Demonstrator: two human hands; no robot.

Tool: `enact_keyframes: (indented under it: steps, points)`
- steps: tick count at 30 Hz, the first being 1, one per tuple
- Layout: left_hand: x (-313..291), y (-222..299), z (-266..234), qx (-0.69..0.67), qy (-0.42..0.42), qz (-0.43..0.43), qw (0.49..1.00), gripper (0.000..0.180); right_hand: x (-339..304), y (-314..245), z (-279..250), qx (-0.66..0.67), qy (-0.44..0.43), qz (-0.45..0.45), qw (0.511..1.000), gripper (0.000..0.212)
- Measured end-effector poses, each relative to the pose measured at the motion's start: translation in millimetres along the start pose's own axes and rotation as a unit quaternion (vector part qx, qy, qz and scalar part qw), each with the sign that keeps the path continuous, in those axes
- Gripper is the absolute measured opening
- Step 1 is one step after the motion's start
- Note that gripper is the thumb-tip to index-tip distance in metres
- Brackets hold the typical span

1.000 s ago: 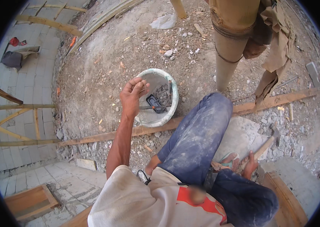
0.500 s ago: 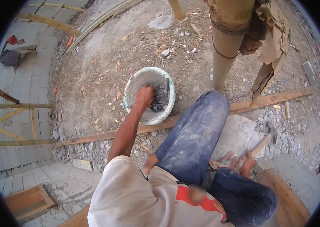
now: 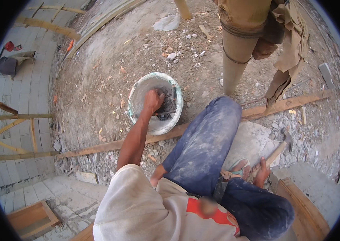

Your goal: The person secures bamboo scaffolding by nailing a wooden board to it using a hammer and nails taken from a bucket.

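A round whitish bucket (image 3: 179, 100) stands on the rubble ground in front of me. My left hand (image 3: 153, 100) is inside it, fingers curled in among thin dark metal pieces (image 3: 167, 106) that look like nails. Whether anything is caught in those fingers is hidden. Low on the right, beside my folded leg, my right hand (image 3: 262, 175) is wrapped round the wooden handle of a claw hammer (image 3: 277, 153). The hammer's dark head points away from me, over the gravel.
A long wooden plank (image 3: 93, 150) runs across the ground just behind my knee and the bucket. A thick bamboo post (image 3: 236, 60) with torn brown paper (image 3: 292, 48) rises ahead on the right. Block walling (image 3: 17, 88) and bamboo poles (image 3: 19, 116) stand at left.
The view has shifted slightly. My left hand stays in the bucket, its fingers a little further in among the dark metal pieces. My right hand keeps its hold on the hammer.
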State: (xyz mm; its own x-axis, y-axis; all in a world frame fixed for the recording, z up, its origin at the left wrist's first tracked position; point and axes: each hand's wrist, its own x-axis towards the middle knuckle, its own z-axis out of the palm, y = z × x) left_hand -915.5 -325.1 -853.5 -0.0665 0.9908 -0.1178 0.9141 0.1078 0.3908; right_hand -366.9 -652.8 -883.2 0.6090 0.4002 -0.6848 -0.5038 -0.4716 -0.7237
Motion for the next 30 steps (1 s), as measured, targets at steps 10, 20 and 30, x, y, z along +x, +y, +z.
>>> enact_keyframes:
  steps: [10, 20, 30]
  points:
    - [3, 7, 0, 0.020, -0.012, -0.025, 0.999, 0.035, 8, 3, -9, 0.000, 0.005, -0.011, 1.000, 0.025]
    - [-7, 16, -6, -0.347, 0.047, -0.156, 0.924, 0.027, 1, -7, -6, 0.001, 0.007, -0.021, 1.000, 0.026]
    - [-43, 83, -96, -0.627, 0.021, -0.073, 0.776, 0.016, 0, -3, -13, 0.087, -0.067, 0.042, 0.993, 0.023]
